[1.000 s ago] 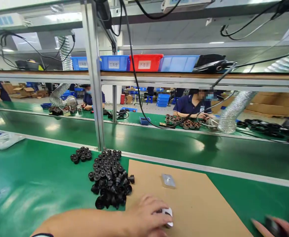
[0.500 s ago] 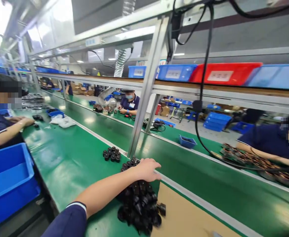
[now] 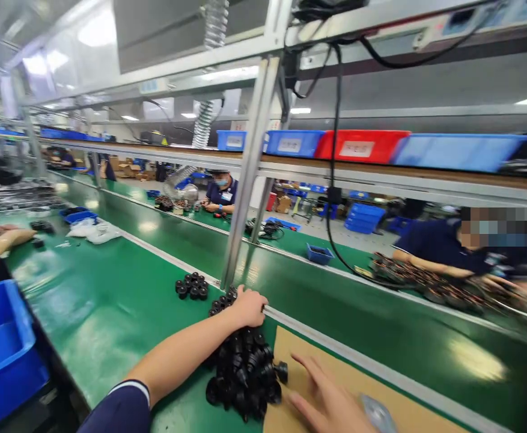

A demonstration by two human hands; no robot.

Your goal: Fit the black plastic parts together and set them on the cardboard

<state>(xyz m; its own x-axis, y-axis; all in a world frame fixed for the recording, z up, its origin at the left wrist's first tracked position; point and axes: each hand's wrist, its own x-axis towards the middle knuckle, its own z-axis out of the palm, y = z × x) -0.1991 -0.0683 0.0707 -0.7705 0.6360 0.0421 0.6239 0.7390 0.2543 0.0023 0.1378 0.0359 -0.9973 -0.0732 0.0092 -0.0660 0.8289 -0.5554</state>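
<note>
Bench: green (image 3: pixel 123 288) and shiny with glare, a tan board (image 3: pixel 285 344) at its right.
Shelf: a red bin (image 3: pixel 362 146) stood among blue ones above.
Black parts (image 3: pixel 243 373): piled on the bench beside the board, partly hidden by your left arm.
Left hand (image 3: pixel 249 308): your fingers curled over the pile's far part; whether they gripped one, I could not tell.
Right hand (image 3: pixel 335 406): your fingers spread apart over the board, blurred, cut off below.
Clear block (image 3: pixel 378 415): just beside it, blurred.
</note>
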